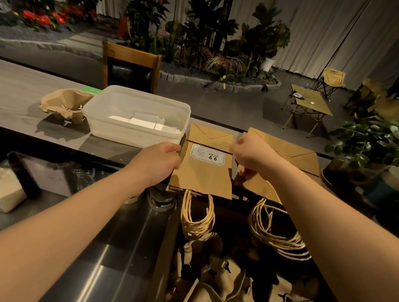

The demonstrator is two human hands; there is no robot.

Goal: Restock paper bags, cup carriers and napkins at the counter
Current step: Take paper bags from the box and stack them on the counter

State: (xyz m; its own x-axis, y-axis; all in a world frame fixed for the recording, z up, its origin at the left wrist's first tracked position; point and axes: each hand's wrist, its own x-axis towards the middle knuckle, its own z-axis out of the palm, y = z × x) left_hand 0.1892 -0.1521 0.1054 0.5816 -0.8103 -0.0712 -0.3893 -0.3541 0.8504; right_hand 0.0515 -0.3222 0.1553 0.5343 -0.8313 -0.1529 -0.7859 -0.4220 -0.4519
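Cup carriers (222,298) lie heaped below the worktop (14,102). On it, the left hand (160,161) grips the left edge of the paper bag stack (203,171); the right hand (252,154) pinches its right edge. Left of the stack stands a plastic tub (135,117) with napkins (142,121).

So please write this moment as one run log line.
left hand: holds labelled bag stack | right hand: on second bag stack | napkin tub: beside

label (207,154) on paper bag (203,176) | reads "9.9", upside down | rest illegible
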